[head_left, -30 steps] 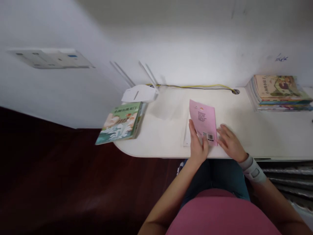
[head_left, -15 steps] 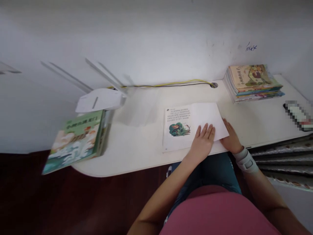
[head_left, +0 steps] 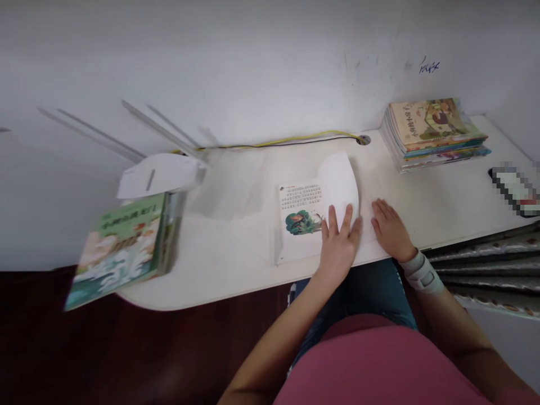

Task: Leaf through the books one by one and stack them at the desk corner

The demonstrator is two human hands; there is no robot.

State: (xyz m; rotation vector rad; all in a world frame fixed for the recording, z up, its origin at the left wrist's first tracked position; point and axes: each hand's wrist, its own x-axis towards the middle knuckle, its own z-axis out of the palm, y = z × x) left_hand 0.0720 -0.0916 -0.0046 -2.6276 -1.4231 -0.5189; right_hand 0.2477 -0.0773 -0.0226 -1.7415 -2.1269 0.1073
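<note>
An open picture book (head_left: 298, 247) lies on the white desk (head_left: 223, 253) in front of me, its left page printed with lines of text and a green tree-like picture. A blank white page (head_left: 338, 180) stands up in a curve from its right side. My left hand (head_left: 341, 247) rests against the lower part of that page, fingers spread. Beside the book, my right hand (head_left: 392, 232) lies flat on the desk, apart from the page, with a pale band around its wrist. The lower right of the book is hidden by my left hand.
A stack of picture books (head_left: 439, 132) stands at the back right, and a phone-like object (head_left: 517, 191), partly blurred, lies at the right edge. Another pile of books (head_left: 122, 242) overhangs the left end beside a white router (head_left: 158, 174). Cables (head_left: 274, 142) run along the wall.
The blank page has lifted and curved leftward, away from the desk's right side. My left hand has shifted slightly left with it. My right hand has come off the page onto the desk.
</note>
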